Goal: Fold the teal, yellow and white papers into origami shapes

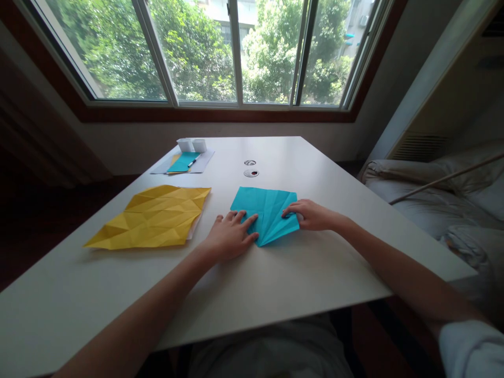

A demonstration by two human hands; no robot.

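A sheet of blue paper (262,202) with creases fanning out from its near corner lies on the white table in front of me. My left hand (232,233) rests flat on its left side, fingers spread. At the right edge, my right hand (309,214) pinches the paper between thumb and fingers. To the left of my left hand lies a larger creased yellow paper (157,218), with a bit of white paper showing under its right edge.
Toward the back left of the table (334,283) are two small white paper boxes (191,145), stacked blue and yellow sheets (183,162) and a pen (194,160). Two round discs (251,172) sit mid-table. A covered sofa (417,194) stands at the right, a window beyond.
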